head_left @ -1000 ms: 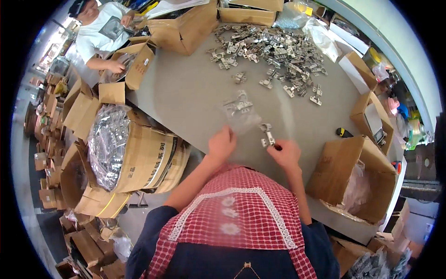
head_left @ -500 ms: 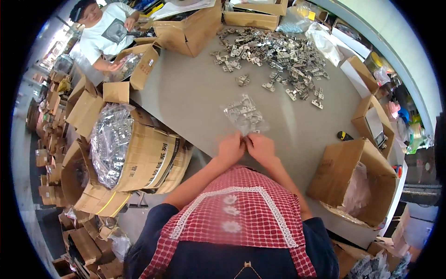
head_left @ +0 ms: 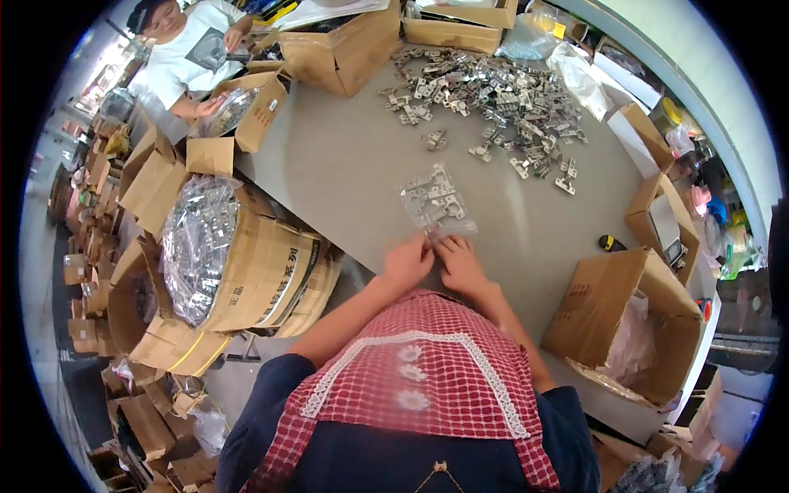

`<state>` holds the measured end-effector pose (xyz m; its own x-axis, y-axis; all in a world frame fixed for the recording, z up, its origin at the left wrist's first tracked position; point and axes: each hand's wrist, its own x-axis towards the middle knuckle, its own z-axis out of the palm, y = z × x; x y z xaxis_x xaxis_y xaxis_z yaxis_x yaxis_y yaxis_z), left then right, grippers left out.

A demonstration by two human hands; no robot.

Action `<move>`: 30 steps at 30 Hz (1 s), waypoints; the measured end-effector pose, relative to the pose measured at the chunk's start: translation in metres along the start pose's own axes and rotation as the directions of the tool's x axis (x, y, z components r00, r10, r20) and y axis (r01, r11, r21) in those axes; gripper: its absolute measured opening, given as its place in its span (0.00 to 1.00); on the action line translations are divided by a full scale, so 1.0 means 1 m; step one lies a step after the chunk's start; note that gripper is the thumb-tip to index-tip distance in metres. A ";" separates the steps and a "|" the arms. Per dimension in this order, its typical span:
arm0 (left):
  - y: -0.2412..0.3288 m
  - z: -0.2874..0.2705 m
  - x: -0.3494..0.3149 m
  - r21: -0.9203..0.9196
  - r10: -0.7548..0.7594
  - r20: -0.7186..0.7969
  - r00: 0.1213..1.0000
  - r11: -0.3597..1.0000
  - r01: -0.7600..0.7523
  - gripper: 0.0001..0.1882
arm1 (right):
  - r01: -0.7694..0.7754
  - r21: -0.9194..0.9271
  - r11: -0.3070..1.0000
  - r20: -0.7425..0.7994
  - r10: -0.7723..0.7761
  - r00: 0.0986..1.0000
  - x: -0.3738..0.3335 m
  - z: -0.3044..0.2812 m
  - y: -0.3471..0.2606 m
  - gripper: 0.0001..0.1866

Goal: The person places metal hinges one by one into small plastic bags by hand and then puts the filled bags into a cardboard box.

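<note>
Clear plastic caught the light where a worker's two hands met at the near edge of a grey desk (head_left: 345, 164). The left hand (head_left: 406, 263) and the right hand (head_left: 460, 261) sat side by side, almost touching, fingers curled together and pinching the near end of a small transparent bag of metal hinges (head_left: 434, 201). The bag lay flat on the desk just beyond the fingertips, its far end pointing toward a large loose pile of metal hinges (head_left: 493, 90) spread across the far part of the desk, well apart from the hands. A few stray hinges lay between the bag and the pile. An open cardboard box with a plastic liner (head_left: 629, 324) stood to the worker's right at the desk's edge. To the left, beside the desk, stood a round cardboard drum (head_left: 246, 271) lined with plastic and filled with shiny metal parts. At the far left corner a second person in a white shirt (head_left: 193, 57) reached into another cardboard box (head_left: 255, 103).
</note>
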<state>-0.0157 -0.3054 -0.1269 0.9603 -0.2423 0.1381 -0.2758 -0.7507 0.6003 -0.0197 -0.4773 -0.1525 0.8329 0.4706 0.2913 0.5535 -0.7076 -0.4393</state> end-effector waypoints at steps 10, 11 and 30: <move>0.012 -0.027 0.007 -0.483 -0.467 0.490 0.736 0.558 0.675 0.17 | -0.473 0.859 0.195 0.316 0.525 0.790 -0.015 -0.015 0.008 0.13; 0.008 -0.026 0.007 -0.485 -0.474 0.487 0.734 0.552 0.678 0.17 | -0.477 0.857 0.195 0.322 0.519 0.791 -0.011 -0.026 -0.001 0.13; -0.024 0.010 -0.008 -0.647 -0.345 0.429 0.835 0.528 0.550 0.10 | -0.680 0.722 -0.123 0.650 0.456 0.608 0.011 -0.018 -0.015 0.09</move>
<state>-0.0172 -0.2917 -0.1500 0.8791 -0.2068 -0.4293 0.4097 -0.1321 0.9026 -0.0187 -0.4708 -0.1269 0.7581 0.3063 -0.5757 -0.6353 0.1477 -0.7580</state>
